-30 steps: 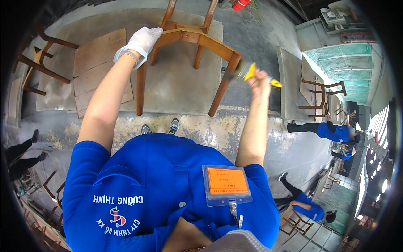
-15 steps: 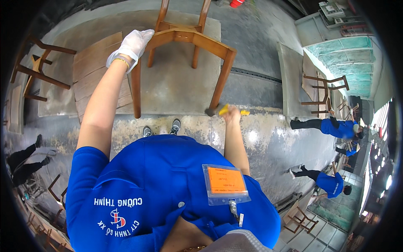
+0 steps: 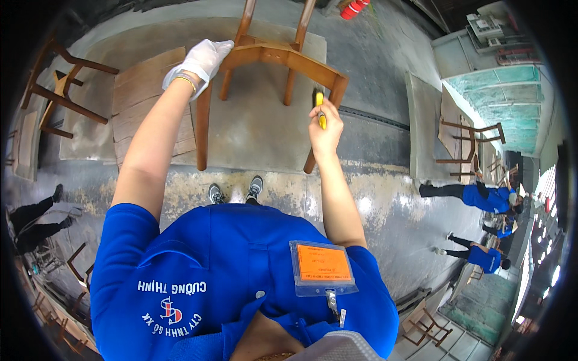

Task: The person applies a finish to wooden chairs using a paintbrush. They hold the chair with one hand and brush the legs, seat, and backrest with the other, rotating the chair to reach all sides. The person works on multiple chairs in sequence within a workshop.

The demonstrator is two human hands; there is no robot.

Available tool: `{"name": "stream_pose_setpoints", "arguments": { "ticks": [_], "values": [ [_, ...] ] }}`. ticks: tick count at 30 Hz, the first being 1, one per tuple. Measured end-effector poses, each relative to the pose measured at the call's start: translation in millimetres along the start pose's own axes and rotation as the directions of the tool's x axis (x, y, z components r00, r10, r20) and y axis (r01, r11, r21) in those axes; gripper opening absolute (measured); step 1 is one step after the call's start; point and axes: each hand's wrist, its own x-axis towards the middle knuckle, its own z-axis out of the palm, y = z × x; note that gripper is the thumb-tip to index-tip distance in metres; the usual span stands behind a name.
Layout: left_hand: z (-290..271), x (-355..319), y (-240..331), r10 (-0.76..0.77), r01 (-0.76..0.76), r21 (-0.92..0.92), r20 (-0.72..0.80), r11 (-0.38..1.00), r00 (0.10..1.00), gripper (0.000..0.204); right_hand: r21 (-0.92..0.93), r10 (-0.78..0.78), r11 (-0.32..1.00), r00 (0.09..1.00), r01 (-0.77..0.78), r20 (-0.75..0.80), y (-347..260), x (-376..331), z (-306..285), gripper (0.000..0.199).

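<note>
A brown wooden chair frame (image 3: 295, 60) stands before me, its legs pointing toward me and its seat frame bent across the top. My left hand (image 3: 203, 62), in a thin whitish glove, is closed around the frame's left corner. Bare and closed, my right hand (image 3: 326, 127) holds a yellow-handled paintbrush (image 3: 320, 98) upright. Its dark bristles are close to the right leg, below the frame's right corner; I cannot tell whether they touch the wood.
Under the chair lies a stained board (image 3: 259, 135), with a cardboard sheet (image 3: 150, 99) to its left. Another chair frame (image 3: 66, 90) rests at the far left, and one more (image 3: 472, 141) at the right. Several people in blue shirts (image 3: 481, 198) work at the right.
My right hand has lifted the paintbrush from the bottom of the right leg to near its top, turning the brush from sideways to upright. My left hand keeps its hold on the frame.
</note>
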Motion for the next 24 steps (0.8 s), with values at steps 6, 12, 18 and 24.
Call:
{"name": "stream_pose_setpoints", "arguments": {
  "ticks": [6, 12, 18, 24],
  "values": [
    [-4.8, -5.5, 8.2, -0.054, 0.051, 0.068, 0.040, 0.996, 0.998, 0.053, 0.015, -0.254, 0.963, 0.923, 0.270, -0.289, -2.5, 26.0, 49.9, 0.018],
    [-5.7, -15.9, 12.6, -0.060, 0.060, -0.031, -0.015, 0.998, 0.998, 0.051, 0.186, -0.134, 0.965, 0.959, 0.183, -0.248, 5.0, 68.4, 161.8, 0.018],
    [-13.3, -16.9, 12.5, -0.134, 0.139, -0.064, 0.077, 0.988, 0.988, 0.065, 0.567, -0.047, 0.812, 0.984, 0.136, -0.169, -20.3, 60.1, 196.3, 0.018],
    [-25.0, -29.2, 18.4, -0.142, 0.143, 0.000, 0.105, 0.990, 0.984, 0.071, 0.902, 0.171, 0.426, 0.985, -0.068, -0.006, -14.3, 52.7, 163.0, 0.024]
  ]
}}
